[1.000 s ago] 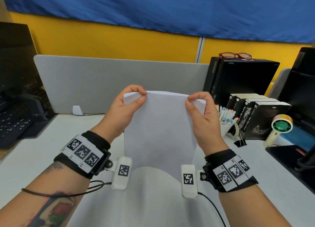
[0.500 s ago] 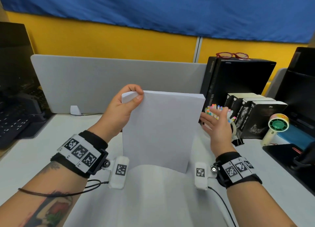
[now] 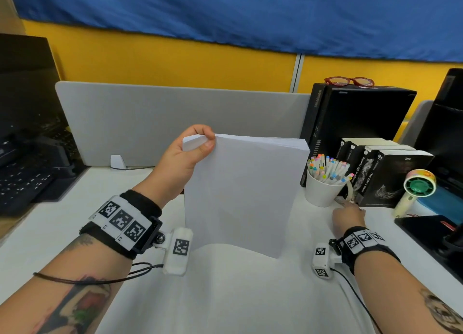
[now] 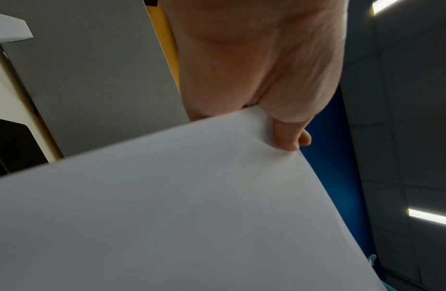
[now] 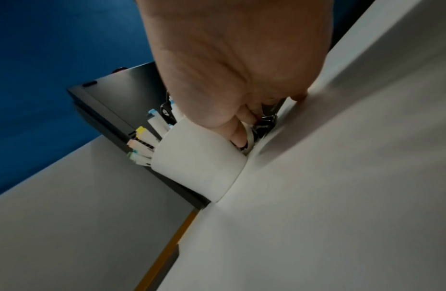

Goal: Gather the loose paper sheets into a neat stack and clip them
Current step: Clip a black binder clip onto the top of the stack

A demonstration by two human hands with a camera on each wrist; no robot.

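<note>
A thick stack of white paper sheets (image 3: 240,193) stands upright on its bottom edge on the white desk (image 3: 238,296). My left hand (image 3: 198,143) pinches the stack's top left corner, thumb in front and fingers behind; in the left wrist view the thumb (image 4: 286,133) presses on the paper stack (image 4: 192,216). My right hand (image 3: 348,212) is down on the desk to the right of the white pen cup (image 3: 320,190). In the right wrist view its thumb and fingers curl round a black binder clip (image 5: 267,123) wedged beside the pen cup (image 5: 199,157). The hand hides the clip in the head view.
Black books (image 3: 390,178) and a tall black box (image 3: 363,113) with red glasses on top stand behind the cup. A small hand fan (image 3: 416,188) is further right. A keyboard (image 3: 22,183) lies at the far left, a grey divider (image 3: 150,123) behind the desk.
My right hand let go of the stack's top right corner and dropped right to the clip beside the pen cup. My left hand alone keeps the stack upright.
</note>
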